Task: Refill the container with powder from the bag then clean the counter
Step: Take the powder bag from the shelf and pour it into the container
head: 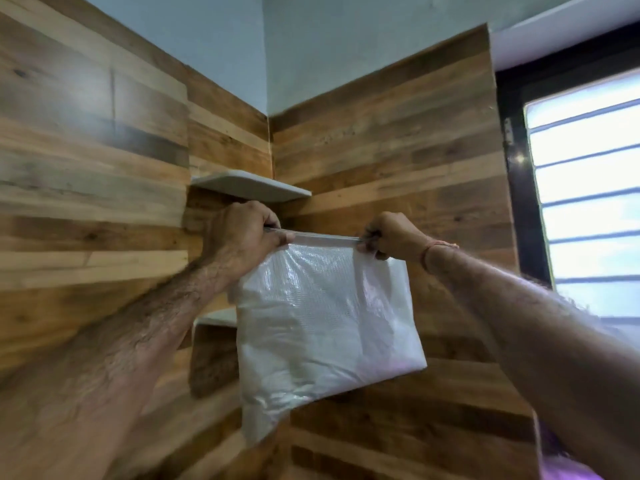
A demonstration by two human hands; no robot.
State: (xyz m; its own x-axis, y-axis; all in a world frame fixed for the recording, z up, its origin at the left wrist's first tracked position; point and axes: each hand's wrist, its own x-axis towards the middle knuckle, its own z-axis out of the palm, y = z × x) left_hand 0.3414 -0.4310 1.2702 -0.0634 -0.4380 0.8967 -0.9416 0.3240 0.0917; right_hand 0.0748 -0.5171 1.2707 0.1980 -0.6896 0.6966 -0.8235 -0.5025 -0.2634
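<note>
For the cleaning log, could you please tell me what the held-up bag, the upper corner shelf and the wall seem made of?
The translucent white bag: thin glossy plastic, judging by its wrinkles, shine and faint woven grid. The small white corner shelf: smooth, matte, perhaps stone or ceramic; unclear which. The brown plank wall: grain and knots suggest wood, possibly wood-look tile or laminate.

Head view — angled up at wall corner [269,140]; left hand [242,233], right hand [391,237] close.
</note>
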